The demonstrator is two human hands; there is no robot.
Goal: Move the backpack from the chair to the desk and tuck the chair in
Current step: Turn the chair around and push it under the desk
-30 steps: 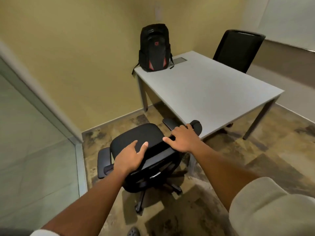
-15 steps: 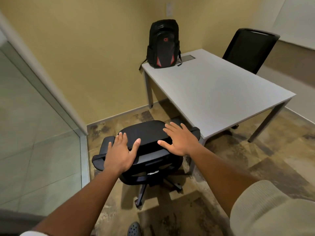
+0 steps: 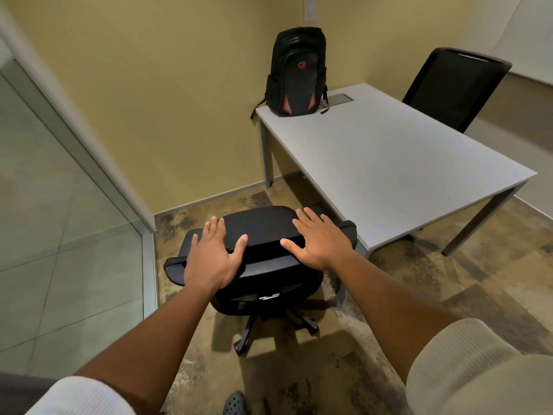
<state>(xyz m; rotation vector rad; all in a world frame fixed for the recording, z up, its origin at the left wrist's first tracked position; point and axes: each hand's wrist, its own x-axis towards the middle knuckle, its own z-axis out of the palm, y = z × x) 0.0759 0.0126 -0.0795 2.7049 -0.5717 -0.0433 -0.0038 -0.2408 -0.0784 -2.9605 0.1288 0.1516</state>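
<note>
Since the backpack [image 3: 296, 73] sits on the desk [image 3: 398, 163] w/ step 1 done, both hands, left hand [image 3: 214, 259] & right hand [image 3: 321, 242], fingers spread flat, hold nothing, at the chair [image 3: 263, 235] top; next, I think: push it under.

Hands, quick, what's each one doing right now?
Left hand: open, fingers spread over the chair back, gripping nothing.
Right hand: open, fingers spread, gripping nothing.
</note>
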